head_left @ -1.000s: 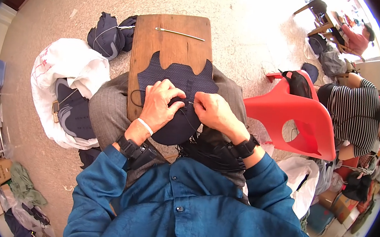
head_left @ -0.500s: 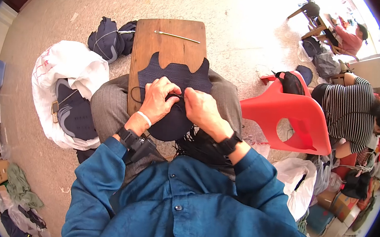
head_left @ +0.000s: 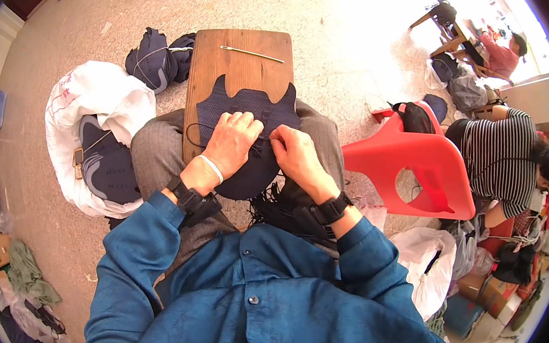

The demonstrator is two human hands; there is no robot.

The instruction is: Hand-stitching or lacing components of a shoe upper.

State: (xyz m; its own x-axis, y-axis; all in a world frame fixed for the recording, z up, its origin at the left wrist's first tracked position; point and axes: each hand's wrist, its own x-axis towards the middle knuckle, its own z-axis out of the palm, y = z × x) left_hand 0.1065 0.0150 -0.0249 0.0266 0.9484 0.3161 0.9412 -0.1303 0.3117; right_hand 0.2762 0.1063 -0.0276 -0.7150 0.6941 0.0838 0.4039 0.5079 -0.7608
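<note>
A navy knitted shoe upper (head_left: 238, 104) lies across the near end of a wooden board (head_left: 208, 47), its rounded near part hanging over my lap. My left hand (head_left: 229, 141) is curled on its middle, fingers bent and pressed onto the fabric. A loop of black lace (head_left: 193, 133) sticks out beside that hand. My right hand (head_left: 295, 157) is closed in a pinch at the right side of the upper, by the dark lacing between the hands; what lies between its fingertips is too small to make out. A long metal needle (head_left: 253, 54) rests on the board's far end.
At left stands a white sack (head_left: 56, 148) with more uppers (head_left: 109, 164); a tied navy bundle (head_left: 152, 58) lies beyond it. Black laces (head_left: 269, 204) hang at my lap. A red chair (head_left: 383, 156) and a person in stripes (head_left: 504, 152) are at right.
My right hand has shifted slightly right, away from the left hand, and the gap between them is wider. The left hand has flattened a little over the upper.
</note>
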